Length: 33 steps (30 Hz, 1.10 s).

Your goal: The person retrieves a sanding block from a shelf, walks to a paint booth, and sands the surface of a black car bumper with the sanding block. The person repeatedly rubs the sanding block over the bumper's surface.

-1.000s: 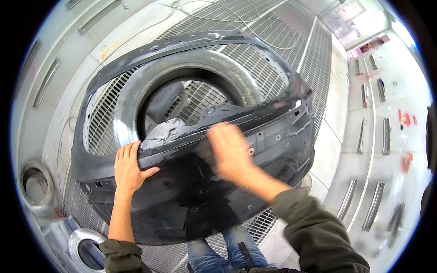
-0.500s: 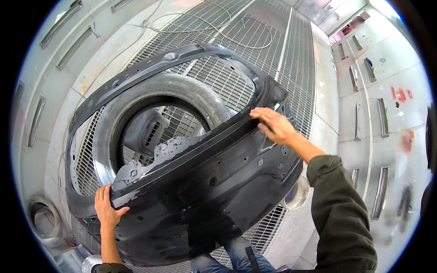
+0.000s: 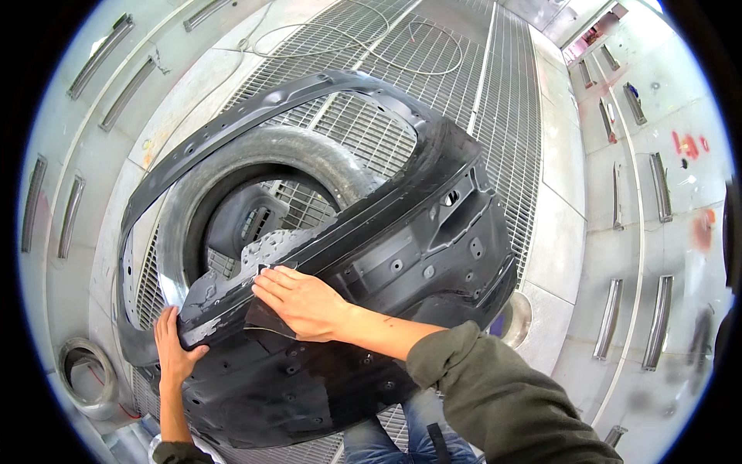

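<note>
A black car tailgate with a large window opening lies in front of me, inner side up, resting over a tire. Grey patches show along its ledge below the opening. My left hand grips the panel's left end, fingers over the edge and thumb on the near side. My right hand lies across the ledge near the middle, fingers together, holding a dark sheet of sandpaper against the panel. Part of the sheet is hidden under the palm.
Metal floor grating runs beneath and beyond the panel. A thin hose loops over it at the far side. To the right is a metal bowl; at lower left, a ring-shaped object. Pale walls stand on both sides.
My right hand has slid left along the ledge from the panel's right end to near the middle. The sandpaper now shows under it. My left hand keeps its grip.
</note>
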Each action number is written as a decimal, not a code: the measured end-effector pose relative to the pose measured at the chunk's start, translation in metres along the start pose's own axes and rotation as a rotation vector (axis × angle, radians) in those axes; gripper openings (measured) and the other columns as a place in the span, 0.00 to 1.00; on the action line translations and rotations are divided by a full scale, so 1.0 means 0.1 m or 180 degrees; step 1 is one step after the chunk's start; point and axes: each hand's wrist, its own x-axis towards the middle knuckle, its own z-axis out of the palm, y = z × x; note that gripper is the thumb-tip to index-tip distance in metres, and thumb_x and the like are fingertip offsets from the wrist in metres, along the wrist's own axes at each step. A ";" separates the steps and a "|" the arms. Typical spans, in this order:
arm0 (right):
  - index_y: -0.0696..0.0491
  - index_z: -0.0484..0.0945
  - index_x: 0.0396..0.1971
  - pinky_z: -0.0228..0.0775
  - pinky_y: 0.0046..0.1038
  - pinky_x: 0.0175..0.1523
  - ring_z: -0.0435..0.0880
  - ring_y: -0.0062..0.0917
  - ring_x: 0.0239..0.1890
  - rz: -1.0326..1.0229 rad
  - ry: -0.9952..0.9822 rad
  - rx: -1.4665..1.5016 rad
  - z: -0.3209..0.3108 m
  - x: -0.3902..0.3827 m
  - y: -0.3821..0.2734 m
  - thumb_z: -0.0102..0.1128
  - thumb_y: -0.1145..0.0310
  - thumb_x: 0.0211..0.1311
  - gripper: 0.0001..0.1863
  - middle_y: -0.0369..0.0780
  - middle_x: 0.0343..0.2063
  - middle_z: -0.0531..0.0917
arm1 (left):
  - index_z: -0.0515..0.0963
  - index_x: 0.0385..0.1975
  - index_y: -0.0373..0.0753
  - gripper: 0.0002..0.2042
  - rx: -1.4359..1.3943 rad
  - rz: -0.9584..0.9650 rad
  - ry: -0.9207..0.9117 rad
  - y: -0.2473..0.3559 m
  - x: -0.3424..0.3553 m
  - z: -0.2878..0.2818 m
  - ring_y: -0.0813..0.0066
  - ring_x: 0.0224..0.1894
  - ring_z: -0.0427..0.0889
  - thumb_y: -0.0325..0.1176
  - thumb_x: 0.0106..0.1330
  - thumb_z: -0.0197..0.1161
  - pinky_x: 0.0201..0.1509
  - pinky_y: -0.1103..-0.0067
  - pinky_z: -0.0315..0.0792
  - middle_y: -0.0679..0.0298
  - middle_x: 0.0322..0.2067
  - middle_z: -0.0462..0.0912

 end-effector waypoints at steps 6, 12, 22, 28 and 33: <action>0.64 0.72 0.64 0.60 0.41 0.75 0.73 0.42 0.69 0.0041 -0.0295 -0.0021 -0.79 -0.45 0.75 0.52 0.66 0.62 0.30 0.51 0.64 0.76 | 0.58 0.74 0.35 0.63 0.0166 0.0256 -0.0003 1.22 0.49 0.28 0.53 0.78 0.55 0.56 0.34 0.82 0.82 0.58 0.47 0.51 0.75 0.59; 0.59 0.75 0.60 0.71 0.39 0.69 0.78 0.43 0.63 0.0334 -0.0293 -0.0364 -1.90 -1.34 2.35 0.68 0.63 0.63 0.27 0.49 0.59 0.80 | 0.66 0.71 0.37 0.60 0.0188 -0.0034 -0.0091 1.32 0.62 0.27 0.48 0.76 0.59 0.70 0.36 0.74 0.80 0.56 0.51 0.52 0.74 0.62; 0.61 0.75 0.59 0.65 0.43 0.73 0.74 0.46 0.66 0.1425 -0.0863 -0.1206 -2.51 -1.16 3.60 0.53 0.64 0.75 0.21 0.53 0.63 0.76 | 0.66 0.70 0.33 0.64 0.0171 -0.0042 -0.0235 1.28 0.63 0.26 0.41 0.75 0.60 0.86 0.42 0.56 0.79 0.52 0.49 0.44 0.73 0.62; 0.62 0.74 0.61 0.64 0.42 0.73 0.73 0.41 0.69 0.0632 -0.0699 -0.0986 -2.30 -1.44 3.35 0.60 0.58 0.71 0.27 0.49 0.64 0.77 | 0.66 0.70 0.32 0.63 0.0220 -0.0011 -0.0296 1.27 0.64 0.27 0.41 0.76 0.59 0.86 0.45 0.54 0.79 0.53 0.50 0.44 0.74 0.61; 0.61 0.75 0.60 0.66 0.41 0.72 0.74 0.45 0.68 0.1468 -0.0508 -0.1282 -2.26 -1.39 4.19 0.53 0.53 0.76 0.27 0.52 0.62 0.78 | 0.66 0.70 0.33 0.64 0.0220 -0.0043 -0.0278 1.26 0.63 0.28 0.41 0.76 0.59 0.87 0.45 0.54 0.78 0.53 0.51 0.44 0.74 0.61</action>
